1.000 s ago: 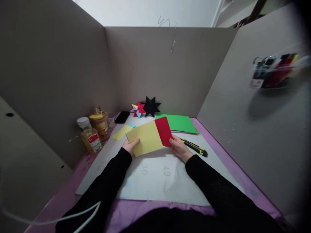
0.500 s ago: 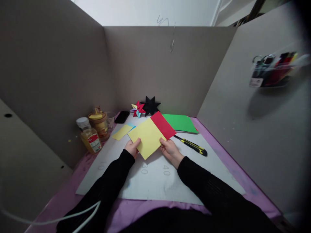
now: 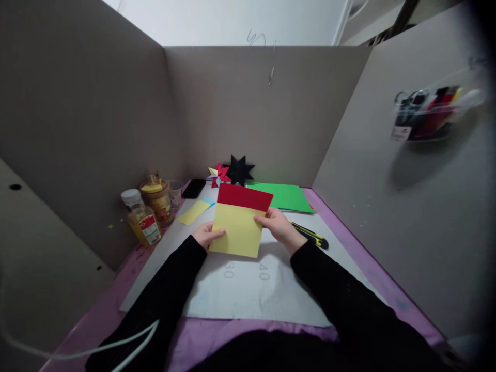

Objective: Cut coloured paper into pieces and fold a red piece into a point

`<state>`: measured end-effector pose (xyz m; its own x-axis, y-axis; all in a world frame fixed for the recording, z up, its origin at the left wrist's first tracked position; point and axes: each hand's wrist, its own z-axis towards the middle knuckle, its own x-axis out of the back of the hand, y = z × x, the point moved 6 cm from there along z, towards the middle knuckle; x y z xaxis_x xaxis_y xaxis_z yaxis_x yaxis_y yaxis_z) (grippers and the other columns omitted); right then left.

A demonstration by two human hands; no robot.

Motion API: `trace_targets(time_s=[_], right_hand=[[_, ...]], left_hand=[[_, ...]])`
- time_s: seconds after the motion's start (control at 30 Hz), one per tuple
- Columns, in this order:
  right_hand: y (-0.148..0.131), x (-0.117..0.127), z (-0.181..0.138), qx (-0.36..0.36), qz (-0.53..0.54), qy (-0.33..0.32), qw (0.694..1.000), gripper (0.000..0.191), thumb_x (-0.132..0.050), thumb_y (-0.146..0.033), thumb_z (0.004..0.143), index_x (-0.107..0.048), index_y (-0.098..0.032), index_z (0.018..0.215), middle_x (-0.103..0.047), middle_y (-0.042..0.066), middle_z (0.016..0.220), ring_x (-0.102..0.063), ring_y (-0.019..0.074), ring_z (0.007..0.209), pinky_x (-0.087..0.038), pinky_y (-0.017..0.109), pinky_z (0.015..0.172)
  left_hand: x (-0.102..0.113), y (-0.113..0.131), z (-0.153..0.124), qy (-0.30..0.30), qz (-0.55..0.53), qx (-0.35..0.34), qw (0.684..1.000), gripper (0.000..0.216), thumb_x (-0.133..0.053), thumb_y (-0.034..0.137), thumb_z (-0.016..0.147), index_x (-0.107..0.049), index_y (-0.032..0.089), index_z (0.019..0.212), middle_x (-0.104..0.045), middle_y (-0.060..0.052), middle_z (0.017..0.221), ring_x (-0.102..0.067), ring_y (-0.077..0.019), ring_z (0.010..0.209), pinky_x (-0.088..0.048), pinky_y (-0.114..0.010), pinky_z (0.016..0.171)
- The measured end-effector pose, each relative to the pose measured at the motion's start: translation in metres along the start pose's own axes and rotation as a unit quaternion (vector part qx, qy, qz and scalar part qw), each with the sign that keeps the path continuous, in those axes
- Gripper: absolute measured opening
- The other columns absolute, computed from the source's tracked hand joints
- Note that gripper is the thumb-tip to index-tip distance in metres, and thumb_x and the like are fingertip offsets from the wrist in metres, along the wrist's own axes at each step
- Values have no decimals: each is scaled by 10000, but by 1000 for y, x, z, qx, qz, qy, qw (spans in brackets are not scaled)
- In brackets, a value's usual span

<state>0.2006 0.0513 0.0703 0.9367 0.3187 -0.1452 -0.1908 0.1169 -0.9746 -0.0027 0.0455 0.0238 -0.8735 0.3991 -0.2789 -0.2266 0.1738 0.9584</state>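
Both hands hold two stacked paper sheets just above the white cutting mat (image 3: 248, 289). The yellow sheet (image 3: 237, 230) lies on top, and the red sheet (image 3: 244, 197) sticks out behind its far edge. My left hand (image 3: 205, 236) pinches the yellow sheet's left edge. My right hand (image 3: 279, 227) grips the right edge where the two colours meet. Both arms are in black sleeves.
A green sheet (image 3: 287, 196) lies at the back right, with a yellow-black utility knife (image 3: 312, 236) beside my right hand. Black (image 3: 239, 170) and red paper stars (image 3: 219, 174), a phone (image 3: 194, 188), a small yellow strip (image 3: 194, 212), glue bottle (image 3: 141, 219) and jar (image 3: 157, 199) stand left. Cardboard walls enclose the desk.
The paired sheets have turned counter-clockwise: the red strip went from the right side to the far edge. My right hand shifted up along the right edge.
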Motion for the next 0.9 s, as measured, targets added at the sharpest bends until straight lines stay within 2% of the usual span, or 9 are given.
trace_targets(time_s=[0.1,0.2,0.4,0.6,0.7,0.8,0.9], right_hand=[[-21,-12,10,98,31,20,995,321,-697,-316,667,-648,-190,958,-692,42,924,-632,185,828,-477,333,784],[-16,-23,15,126,47,24,991,310,-684,-334,682,-646,-198,958,-687,35,918,-618,187,845,-462,339,798],[17,-32,11,83,68,13,994,296,-668,-348,699,-626,-182,940,-682,37,892,-612,184,800,-462,322,752],[16,-31,10,100,64,35,992,298,-660,-366,704,-617,-193,942,-677,30,894,-607,175,790,-459,309,743],[19,-27,12,77,61,56,994,309,-667,-387,682,-623,-183,910,-680,34,852,-607,175,761,-459,308,723],[16,-23,11,58,42,68,995,290,-683,-381,657,-632,-173,852,-681,36,823,-607,169,726,-457,302,707],[11,-30,9,24,25,32,999,279,-687,-381,652,-638,-165,821,-684,41,800,-613,169,700,-461,291,672]], left_hand=[[6,8,4,43,71,-69,994,488,-771,400,562,-665,87,921,-709,-116,849,-659,-240,786,-494,-352,758],[14,15,6,61,119,-106,985,496,-782,421,533,-679,91,889,-709,-107,832,-648,-251,822,-482,-368,793],[15,6,9,47,117,-90,988,589,-819,372,477,-660,101,975,-694,-139,940,-626,-291,910,-475,-423,824],[16,4,12,101,138,-134,976,550,-799,384,518,-660,93,964,-679,-149,997,-621,-301,924,-471,-432,843],[20,2,13,116,154,-117,974,523,-793,407,513,-674,93,914,-691,-146,955,-628,-296,899,-476,-425,834],[16,4,10,91,113,-81,986,543,-799,413,502,-670,80,910,-696,-160,910,-645,-296,856,-498,-425,794],[11,17,1,100,38,-82,991,554,-794,419,511,-659,78,926,-697,-164,906,-657,-292,835,-516,-407,764]])
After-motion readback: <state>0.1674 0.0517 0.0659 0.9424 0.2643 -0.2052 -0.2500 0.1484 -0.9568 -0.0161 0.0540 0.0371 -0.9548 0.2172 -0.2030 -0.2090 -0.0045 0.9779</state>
